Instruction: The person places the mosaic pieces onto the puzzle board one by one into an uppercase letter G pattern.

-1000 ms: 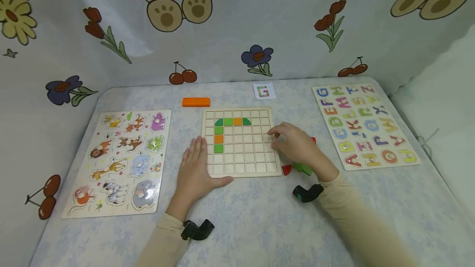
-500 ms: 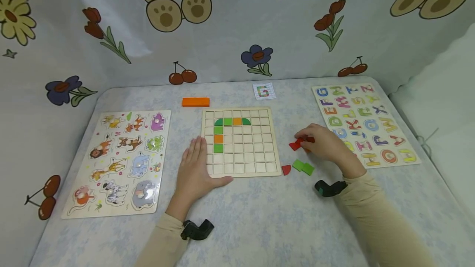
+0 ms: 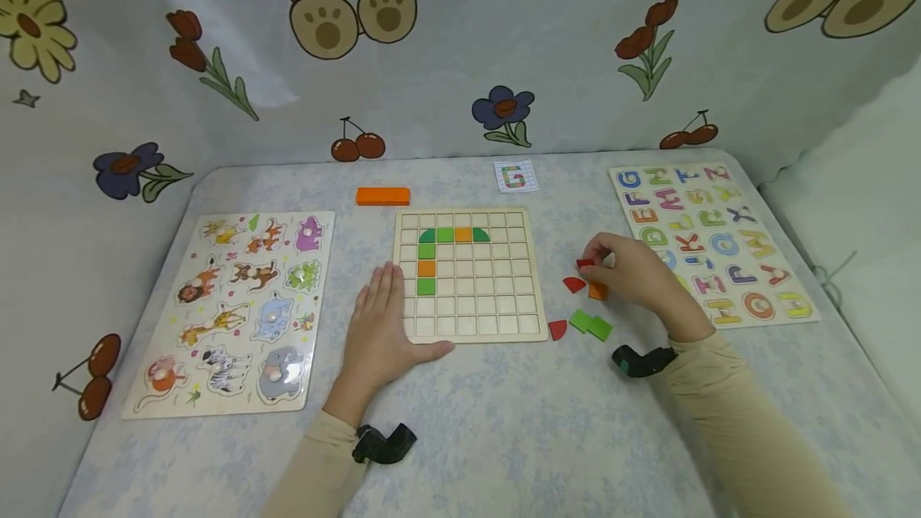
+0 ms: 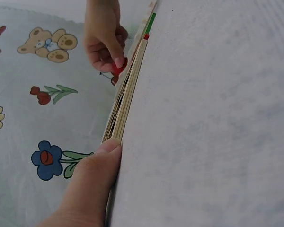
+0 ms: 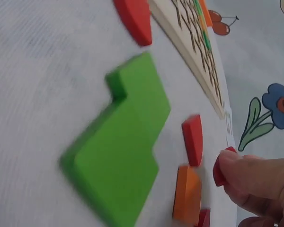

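Observation:
My left hand [image 3: 374,326] rests flat against the left edge of the wooden grid board [image 3: 492,306], fingers straight, thumb along the near edge. A row and a column of green and orange square tiles lie on the board, with a dark green rounded tile [image 3: 480,236] at the row's right end. To the right of the board, my right hand [image 3: 629,272] pinches a red quarter-round tile [image 5: 221,166] between thumb and finger, lifted off the table. Below it lie an orange tile [image 3: 597,291] and a red tile [image 3: 573,284]. Nearer are green tiles [image 3: 590,324] and another red tile [image 3: 557,330].
An animal puzzle board [image 3: 237,314] lies at the left and a letter puzzle board [image 3: 712,242] at the right. Behind the grid board are an orange block [image 3: 383,197] and a small card [image 3: 516,176] with a G-shaped pattern. A printed cloth hangs behind the table.
My right hand has moved from the board's right edge out to the loose tiles, and now lifts a red tile. The orange tile has come into sight. My left hand stays in place.

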Action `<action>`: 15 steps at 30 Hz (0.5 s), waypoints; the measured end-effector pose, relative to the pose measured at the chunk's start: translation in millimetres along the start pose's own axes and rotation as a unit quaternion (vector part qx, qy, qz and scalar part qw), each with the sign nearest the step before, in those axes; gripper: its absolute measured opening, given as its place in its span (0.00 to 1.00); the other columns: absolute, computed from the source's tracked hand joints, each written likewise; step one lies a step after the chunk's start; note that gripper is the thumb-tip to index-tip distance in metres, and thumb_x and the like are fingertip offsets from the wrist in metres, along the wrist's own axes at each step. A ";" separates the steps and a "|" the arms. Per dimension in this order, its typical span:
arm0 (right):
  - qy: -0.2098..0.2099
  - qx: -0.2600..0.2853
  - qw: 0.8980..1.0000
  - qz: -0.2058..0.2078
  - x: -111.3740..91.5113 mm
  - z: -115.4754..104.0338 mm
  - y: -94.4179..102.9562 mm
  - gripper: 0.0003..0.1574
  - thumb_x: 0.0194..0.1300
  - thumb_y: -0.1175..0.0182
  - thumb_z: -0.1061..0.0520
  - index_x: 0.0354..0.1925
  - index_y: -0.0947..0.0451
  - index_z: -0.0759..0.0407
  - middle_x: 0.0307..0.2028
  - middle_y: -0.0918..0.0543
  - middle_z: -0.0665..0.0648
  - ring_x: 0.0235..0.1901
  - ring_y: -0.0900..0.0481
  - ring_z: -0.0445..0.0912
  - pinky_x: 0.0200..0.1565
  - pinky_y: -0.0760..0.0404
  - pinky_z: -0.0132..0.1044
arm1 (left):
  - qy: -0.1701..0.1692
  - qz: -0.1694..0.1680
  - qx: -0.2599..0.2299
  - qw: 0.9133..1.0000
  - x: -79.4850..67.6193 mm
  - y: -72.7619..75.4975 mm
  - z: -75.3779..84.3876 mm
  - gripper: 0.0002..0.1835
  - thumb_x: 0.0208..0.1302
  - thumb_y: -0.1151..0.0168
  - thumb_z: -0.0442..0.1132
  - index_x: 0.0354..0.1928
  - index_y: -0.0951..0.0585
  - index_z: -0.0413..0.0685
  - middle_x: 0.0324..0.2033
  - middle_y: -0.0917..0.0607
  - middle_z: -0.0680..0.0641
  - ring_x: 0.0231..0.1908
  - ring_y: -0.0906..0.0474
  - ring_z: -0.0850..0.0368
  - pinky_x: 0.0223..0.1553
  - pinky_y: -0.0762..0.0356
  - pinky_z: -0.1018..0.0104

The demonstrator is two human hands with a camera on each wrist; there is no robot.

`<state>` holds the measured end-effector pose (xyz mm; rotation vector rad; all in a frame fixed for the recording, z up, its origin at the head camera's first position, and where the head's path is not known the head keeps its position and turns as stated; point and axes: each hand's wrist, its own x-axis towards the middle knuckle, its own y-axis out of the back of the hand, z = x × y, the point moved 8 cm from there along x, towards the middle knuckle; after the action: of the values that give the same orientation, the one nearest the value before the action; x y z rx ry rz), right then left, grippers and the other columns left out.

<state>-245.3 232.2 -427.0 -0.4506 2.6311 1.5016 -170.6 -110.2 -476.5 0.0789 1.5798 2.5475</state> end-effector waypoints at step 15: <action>0.054 0.132 0.990 -0.012 20.7 -91.7 -54.4 0.10 0.64 0.32 0.51 0.40 0.21 0.52 0.35 0.19 0.53 0.34 0.26 0.49 0.33 0.27 0.36 | -0.004 -0.013 -0.002 1.000 0.9 1.4 0.0 0.77 0.37 0.34 0.81 0.79 0.58 0.41 0.79 0.60 0.41 0.80 0.66 0.46 0.78 0.60 0.45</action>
<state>-242.1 123.6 -429.2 -0.5498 2.8403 1.1264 -171.6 -110.7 -475.3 0.0692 1.5616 2.5282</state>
